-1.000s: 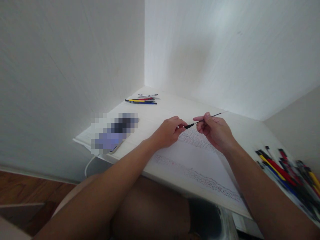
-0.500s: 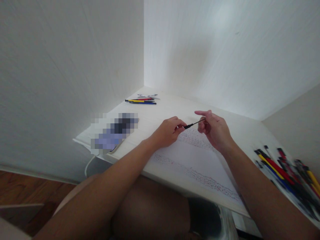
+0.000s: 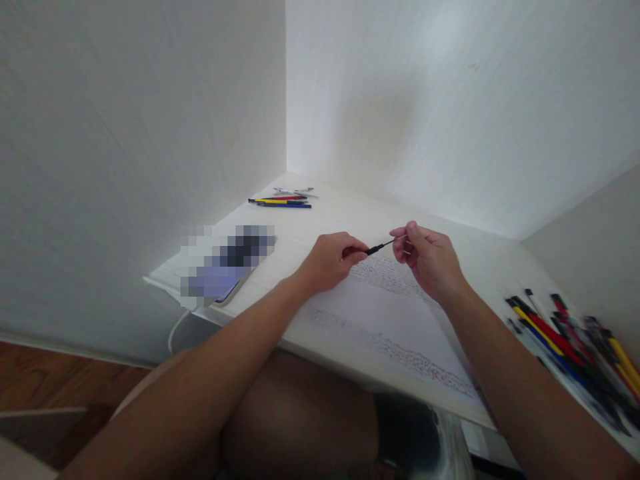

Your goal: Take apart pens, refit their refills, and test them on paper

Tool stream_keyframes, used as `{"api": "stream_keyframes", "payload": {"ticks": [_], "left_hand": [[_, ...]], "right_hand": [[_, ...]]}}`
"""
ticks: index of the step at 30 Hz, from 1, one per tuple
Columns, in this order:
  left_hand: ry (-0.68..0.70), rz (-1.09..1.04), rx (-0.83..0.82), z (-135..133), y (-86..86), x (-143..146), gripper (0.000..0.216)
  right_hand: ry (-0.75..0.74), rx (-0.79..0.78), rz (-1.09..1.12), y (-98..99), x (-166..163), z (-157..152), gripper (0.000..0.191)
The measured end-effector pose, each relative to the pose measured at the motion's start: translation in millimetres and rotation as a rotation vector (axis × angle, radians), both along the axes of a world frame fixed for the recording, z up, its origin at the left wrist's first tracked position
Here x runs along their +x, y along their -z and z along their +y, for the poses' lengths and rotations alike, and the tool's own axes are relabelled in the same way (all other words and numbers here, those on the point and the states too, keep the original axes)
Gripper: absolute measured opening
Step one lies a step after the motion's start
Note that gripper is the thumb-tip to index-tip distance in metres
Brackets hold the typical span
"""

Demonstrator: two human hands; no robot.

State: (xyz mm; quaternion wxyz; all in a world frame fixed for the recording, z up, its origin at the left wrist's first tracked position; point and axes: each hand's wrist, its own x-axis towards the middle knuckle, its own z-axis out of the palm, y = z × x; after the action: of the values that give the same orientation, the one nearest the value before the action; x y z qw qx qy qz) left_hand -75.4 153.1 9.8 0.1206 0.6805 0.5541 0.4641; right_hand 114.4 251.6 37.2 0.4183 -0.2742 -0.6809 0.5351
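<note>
My left hand [image 3: 340, 259] pinches the thick black end of a pen part [image 3: 375, 250] between thumb and fingertips. From that end a thin dark refill [image 3: 391, 242] runs up to the right. Its far end is between the thumb and fingers of my right hand [image 3: 425, 257], whose other fingers curl below. Both hands are above a sheet of paper [image 3: 385, 313] covered in bands of small handwriting, with a blank band in the middle.
Several pens [image 3: 283, 202] lie at the back left of the white desk [image 3: 350, 207]. A phone [image 3: 235, 267], partly blurred out, rests by the left edge. Many pens and pen parts [image 3: 575, 353] are heaped at the right. White walls [image 3: 400, 100] enclose the back and sides.
My right index finger, stretched out to the left before, has bent in, and the thumb and fingers now pinch the refill's end. My left hand has barely moved.
</note>
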Motion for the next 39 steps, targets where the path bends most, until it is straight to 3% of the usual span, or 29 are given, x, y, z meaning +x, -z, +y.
{"api": "stream_keyframes", "payload": {"ticks": [9, 17, 25, 30, 35, 39], "left_hand": [[-0.008, 0.006, 0.035, -3.1, 0.6, 1.6, 0.013], [-0.03, 0.027, 0.041, -4.3, 1.9, -0.8, 0.013], [-0.067, 0.08, -0.005, -5.1, 5.8, -2.3, 0.012], [-0.145, 0.115, -0.044, -5.6, 0.7, -9.1, 0.013], [-0.326, 0.162, -0.107, -1.8, 0.8, -22.8, 0.017], [-0.476, 0.241, -0.235, -4.0, 0.3, -29.6, 0.024]], "right_hand": [[-0.063, -0.059, -0.175, -9.6, 9.5, 0.9, 0.042], [-0.112, -0.134, -0.134, -4.5, 10.7, 2.6, 0.039], [-0.111, -0.071, -0.235, 0.5, 9.8, 3.9, 0.048], [0.0, 0.133, -0.336, -5.4, 21.9, 16.2, 0.056], [0.199, 0.605, -0.767, -7.3, 47.7, 45.2, 0.025], [0.127, 0.606, -0.939, -2.5, 60.5, 58.6, 0.019]]}}
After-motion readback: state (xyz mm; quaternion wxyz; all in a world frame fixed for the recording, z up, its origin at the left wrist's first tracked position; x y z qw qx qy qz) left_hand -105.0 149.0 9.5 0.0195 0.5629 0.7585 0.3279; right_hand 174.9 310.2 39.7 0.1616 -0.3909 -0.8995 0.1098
